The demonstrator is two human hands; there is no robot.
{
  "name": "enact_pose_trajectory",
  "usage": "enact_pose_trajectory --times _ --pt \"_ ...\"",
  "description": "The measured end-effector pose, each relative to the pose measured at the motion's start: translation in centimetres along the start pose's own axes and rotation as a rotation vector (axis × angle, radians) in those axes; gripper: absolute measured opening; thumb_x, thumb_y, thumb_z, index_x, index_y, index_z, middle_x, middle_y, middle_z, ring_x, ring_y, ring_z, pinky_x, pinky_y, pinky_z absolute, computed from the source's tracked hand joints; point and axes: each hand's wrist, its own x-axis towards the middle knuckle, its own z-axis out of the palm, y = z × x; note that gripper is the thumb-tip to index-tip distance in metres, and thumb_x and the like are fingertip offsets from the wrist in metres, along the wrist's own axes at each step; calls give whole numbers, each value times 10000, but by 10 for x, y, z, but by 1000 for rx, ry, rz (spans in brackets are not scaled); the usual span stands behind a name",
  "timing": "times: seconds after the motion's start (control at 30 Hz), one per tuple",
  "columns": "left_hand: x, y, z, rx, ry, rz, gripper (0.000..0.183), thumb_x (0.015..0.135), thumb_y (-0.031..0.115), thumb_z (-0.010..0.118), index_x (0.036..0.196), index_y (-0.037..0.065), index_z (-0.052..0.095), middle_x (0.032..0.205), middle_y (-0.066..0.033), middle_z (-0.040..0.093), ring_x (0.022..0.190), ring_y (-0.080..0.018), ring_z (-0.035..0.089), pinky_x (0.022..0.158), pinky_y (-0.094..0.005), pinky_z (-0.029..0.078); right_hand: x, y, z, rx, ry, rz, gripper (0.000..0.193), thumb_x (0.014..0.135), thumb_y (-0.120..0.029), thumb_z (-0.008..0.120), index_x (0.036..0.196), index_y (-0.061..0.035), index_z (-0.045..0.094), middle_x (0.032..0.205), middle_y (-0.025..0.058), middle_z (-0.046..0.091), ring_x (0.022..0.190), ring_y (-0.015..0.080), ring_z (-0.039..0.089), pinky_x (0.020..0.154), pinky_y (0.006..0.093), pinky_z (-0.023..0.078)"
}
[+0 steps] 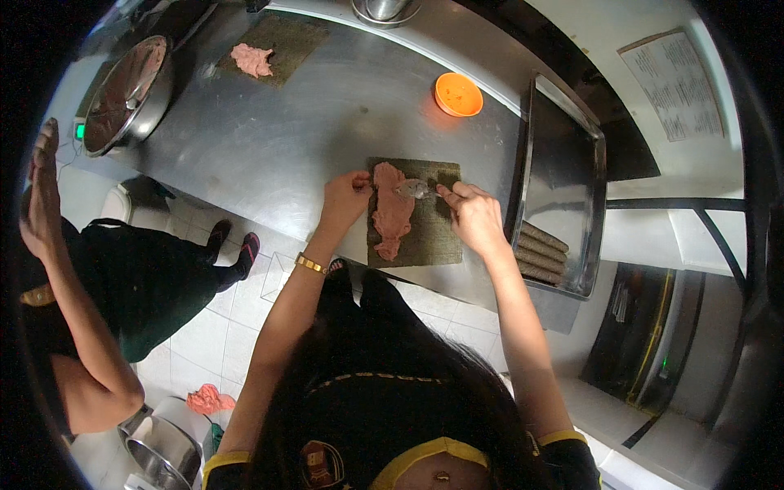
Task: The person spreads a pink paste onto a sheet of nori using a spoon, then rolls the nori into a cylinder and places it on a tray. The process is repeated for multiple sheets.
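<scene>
On the steel worktable in front of me lies a dark greenish-brown sheet (437, 237). A long strip of pink ground-meat paste (391, 214) covers part of its left side. My right hand (475, 216), at the sheet's right edge, is closed on the handle of a metal spoon (415, 189). The spoon's bowl touches the paste and looks smeared. Beside the sheet's upper left edge is my left hand (347, 198), fingers curled together; whether they grip the sheet's edge cannot be made out.
An orange bowl (458, 95) stands beyond the sheet. To the right is a metal tray (563, 147) holding several brown rolls (541, 255). Far left are another sheet (287, 59) with pink paste (252, 60) and a large steel bowl (151, 110). A co-worker's arm (86, 302) is at left.
</scene>
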Motion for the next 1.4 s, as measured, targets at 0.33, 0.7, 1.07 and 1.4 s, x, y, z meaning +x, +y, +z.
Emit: enact_pose_trajectory --times 0.33,0.7,1.07,1.4 --pt "1 -7 5 38 52 49 308 781 93 641 1078 24 688 965 -147 724 884 -262 708 803 -344 552 24 19 28 -28 64 -46 414 700 -36 624 1099 -117 702 894 52 624 809 264 615 736 393 528" --pt "-8 -2 5 18 107 32 297 787 23 608 1070 36 696 921 -137 727 851 -242 711 778 -320 550 38 29 9 71 1 121 353 833 -70 552 1148 -164 680 909 85 628 822 321 646 719 432 518" --pt "-85 -23 -8 -245 -173 -233 225 841 -72 584 1056 -34 641 935 -96 701 829 -149 693 711 -258 548 -51 9 -10 143 -25 -379 383 747 -94 612 1120 -142 683 860 69 583 804 275 620 717 400 527" --pt "-92 -26 6 -117 -85 -151 217 786 -31 688 1003 -17 688 919 -84 730 845 -133 698 768 -264 548 -37 -19 23 -111 32 -291 372 762 -86 592 1129 -93 656 916 49 589 823 236 614 710 371 525"
